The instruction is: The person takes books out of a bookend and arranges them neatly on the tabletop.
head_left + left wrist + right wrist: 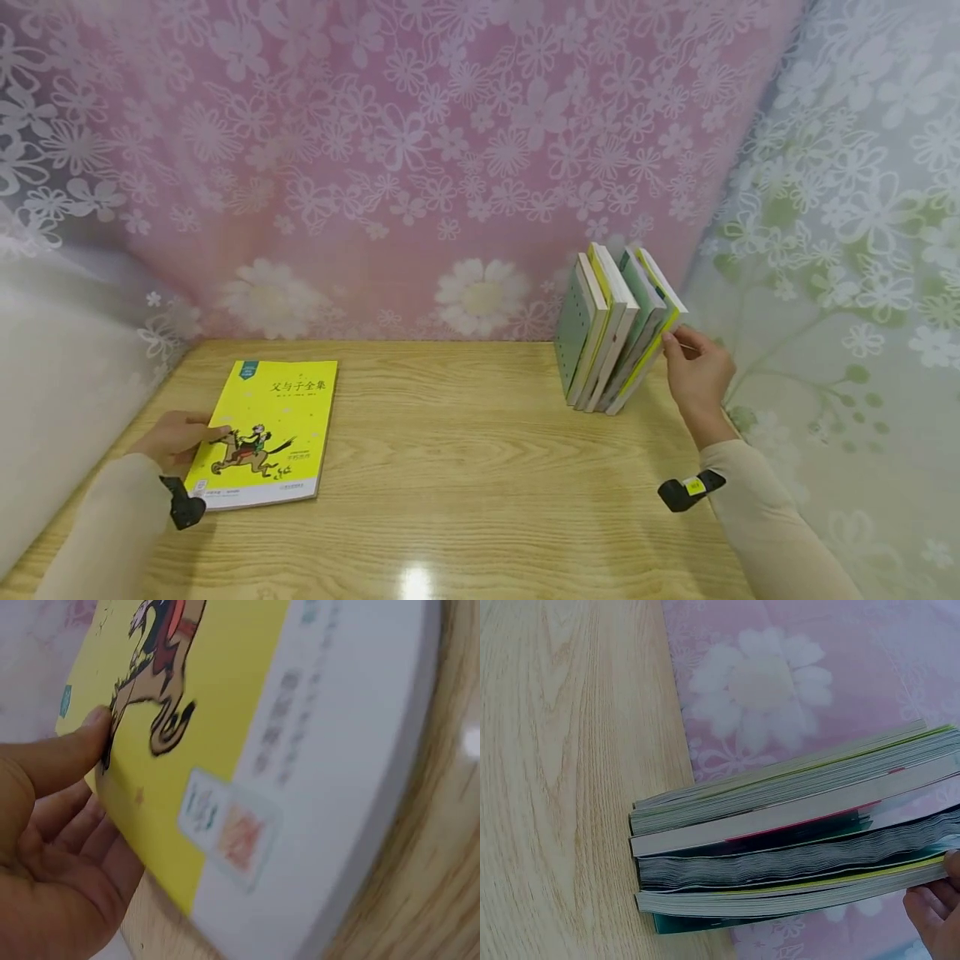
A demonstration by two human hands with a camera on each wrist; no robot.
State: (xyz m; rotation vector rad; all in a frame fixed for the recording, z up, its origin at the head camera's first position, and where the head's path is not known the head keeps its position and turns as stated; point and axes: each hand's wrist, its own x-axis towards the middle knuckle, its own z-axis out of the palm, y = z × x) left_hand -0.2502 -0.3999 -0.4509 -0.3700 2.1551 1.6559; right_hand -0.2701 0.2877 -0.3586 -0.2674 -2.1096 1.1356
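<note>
My left hand [171, 437] pinches the left edge of a yellow paperback book [292, 408] with a cartoon horse and riders on its cover. In the left wrist view the thumb lies on top of the cover, and the other fingers reach beneath the edge. That side of the book is raised off the wood. At the right, several books [592, 350] stand upright side by side, leaning a little. My right hand [701, 379] grips the rightmost book [795, 901] by its edge, thumb and fingertips at the pages' side.
The wooden table [442, 467] runs between the yellow book and the standing row. Behind it hangs a pink flowered cloth [390, 183]. A pale floral sheet [847, 275] closes the right side, and a whitish cloth [67, 375] the left.
</note>
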